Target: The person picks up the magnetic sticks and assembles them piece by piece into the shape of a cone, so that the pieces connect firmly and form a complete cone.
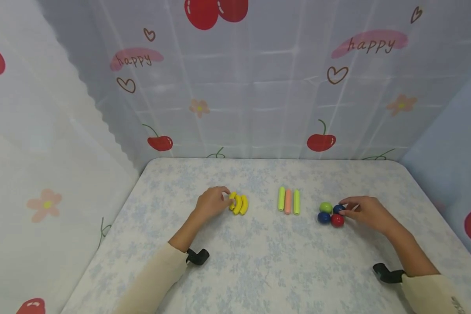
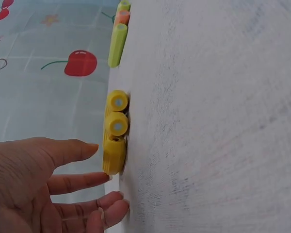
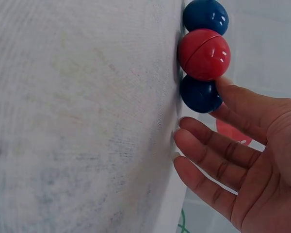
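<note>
Your cream left sleeve [image 1: 153,279] and right sleeve [image 1: 431,293] come nearest to the head camera, with a black left fitting [image 1: 198,257] and a black right fitting [image 1: 388,274] at the cuffs. Your left hand [image 1: 212,203] is at the leftmost toy banana [image 2: 114,158]: its thumb and index finger are parted around this yellow piece, and the left wrist view shows a narrow gap beside the thumb. The middle toy banana [image 1: 238,205] and the right toy banana [image 1: 244,205] lie just to the right of it, on the counter [image 1: 259,266] with pale blue flower print.

Your right hand [image 1: 370,211] pinches the right dark blue ball [image 3: 199,96] between thumb and index finger, while its other fingers are spread beside the counter surface. This ball sits in a close cluster of four, together with the green ball [image 1: 325,207], the left dark blue ball [image 1: 323,218] and the red ball [image 1: 337,220], which has a seam.

Between bananas and balls lie three sticks: the left yellow-green stick [image 1: 281,199], the salmon stick [image 1: 288,202] near it, and the right yellow-green stick [image 1: 296,202].
</note>
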{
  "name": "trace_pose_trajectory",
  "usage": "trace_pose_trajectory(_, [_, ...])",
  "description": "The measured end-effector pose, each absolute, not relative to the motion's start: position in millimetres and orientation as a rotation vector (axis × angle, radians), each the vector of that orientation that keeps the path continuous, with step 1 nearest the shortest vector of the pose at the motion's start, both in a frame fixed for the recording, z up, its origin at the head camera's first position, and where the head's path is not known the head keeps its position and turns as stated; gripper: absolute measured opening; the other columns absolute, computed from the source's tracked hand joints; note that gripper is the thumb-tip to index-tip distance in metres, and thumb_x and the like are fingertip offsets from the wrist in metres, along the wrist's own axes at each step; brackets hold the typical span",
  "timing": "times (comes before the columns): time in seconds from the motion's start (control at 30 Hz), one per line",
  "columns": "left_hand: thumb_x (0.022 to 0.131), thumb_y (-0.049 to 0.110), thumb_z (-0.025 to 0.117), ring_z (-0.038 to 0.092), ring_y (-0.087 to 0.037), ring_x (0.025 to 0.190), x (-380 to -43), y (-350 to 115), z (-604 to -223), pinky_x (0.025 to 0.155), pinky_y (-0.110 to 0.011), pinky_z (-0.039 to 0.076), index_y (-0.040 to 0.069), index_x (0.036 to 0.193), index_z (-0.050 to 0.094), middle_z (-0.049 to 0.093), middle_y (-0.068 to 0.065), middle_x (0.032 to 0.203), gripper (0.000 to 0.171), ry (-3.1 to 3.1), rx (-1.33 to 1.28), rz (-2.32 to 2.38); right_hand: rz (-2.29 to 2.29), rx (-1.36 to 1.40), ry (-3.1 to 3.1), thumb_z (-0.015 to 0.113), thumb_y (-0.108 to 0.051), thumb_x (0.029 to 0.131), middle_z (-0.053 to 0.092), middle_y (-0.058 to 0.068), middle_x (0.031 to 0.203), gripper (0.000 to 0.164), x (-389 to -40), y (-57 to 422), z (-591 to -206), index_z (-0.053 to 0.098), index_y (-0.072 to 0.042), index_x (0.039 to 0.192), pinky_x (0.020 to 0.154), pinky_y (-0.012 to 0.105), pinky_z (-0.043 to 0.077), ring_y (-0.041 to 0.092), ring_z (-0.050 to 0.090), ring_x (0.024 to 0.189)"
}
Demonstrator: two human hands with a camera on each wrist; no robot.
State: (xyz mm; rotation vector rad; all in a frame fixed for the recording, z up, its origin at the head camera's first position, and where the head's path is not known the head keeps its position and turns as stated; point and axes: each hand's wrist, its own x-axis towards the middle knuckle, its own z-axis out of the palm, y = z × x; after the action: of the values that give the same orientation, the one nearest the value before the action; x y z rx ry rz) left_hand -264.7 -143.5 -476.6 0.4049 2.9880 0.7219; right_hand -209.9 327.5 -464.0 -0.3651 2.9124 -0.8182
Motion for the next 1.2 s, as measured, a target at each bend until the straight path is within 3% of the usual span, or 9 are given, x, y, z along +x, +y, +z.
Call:
trace_pose_trajectory(0.27, [0.093, 0.035, 0.076, 0.056, -0.016, 0.066, -272, -131, -477, 0.052, -0.03, 0.046, 0.01, 0.113, 0.072, 0.072, -0.004, 0.094, 0.032, 3.023, 0.371, 0.505, -0.826, -0.351, 2.895, 0.077, -0.021, 0.091, 0.071, 0.011, 0.093, 0.039, -213, 323, -466, 0.07, 0.006, 0.118, 0.062, 0.032, 0.053, 0.023, 0.066, 0.08])
trace_pose_trajectory(0.57, [0.092, 0.031, 0.076, 0.055, -0.016, 0.064, -274, -129, -472, 0.052, -0.029, 0.045, 0.009, 0.099, 0.072, 0.065, 0.0, 0.08, 0.023, 3.012, 0.287, 0.539, -0.827, -0.331, 2.838, 0.073, -0.021, 0.094, 0.071, 0.014, 0.097, 0.038, -222, 326, -468, 0.07, 0.009, 0.117, 0.061, 0.032, 0.052, 0.02, 0.063, 0.079])
trace_pose_trajectory(0.73, [0.093, 0.027, 0.076, 0.057, -0.015, 0.063, -272, -133, -474, 0.052, -0.028, 0.045, 0.008, 0.096, 0.073, 0.068, -0.001, 0.081, 0.019, 3.012, 0.334, 0.607, -0.841, -0.311, 2.82, 0.072, -0.022, 0.095, 0.07, 0.013, 0.098, 0.038, -223, 327, -469, 0.069, 0.009, 0.117, 0.061, 0.032, 0.053, 0.019, 0.062, 0.079])
trace_pose_trajectory(1.03, [0.092, 0.021, 0.078, 0.064, -0.017, 0.071, -269, -143, -475, 0.056, -0.026, 0.05, 0.006, 0.101, 0.072, 0.072, -0.008, 0.091, 0.018, 3.041, 0.362, 0.717, -0.898, -0.276, 2.81, 0.07, -0.028, 0.098, 0.071, 0.016, 0.1, 0.046, -219, 328, -467, 0.066, 0.012, 0.121, 0.063, 0.032, 0.054, 0.019, 0.066, 0.078])
trace_pose_trajectory(1.2, [0.093, 0.017, 0.077, 0.065, -0.018, 0.074, -269, -155, -478, 0.06, -0.028, 0.052, 0.004, 0.113, 0.074, 0.073, -0.009, 0.093, 0.024, 3.025, 0.415, 0.835, -0.91, -0.218, 2.84, 0.069, -0.031, 0.098, 0.072, 0.015, 0.099, 0.051, -215, 329, -463, 0.063, 0.013, 0.123, 0.065, 0.035, 0.056, 0.022, 0.068, 0.08])
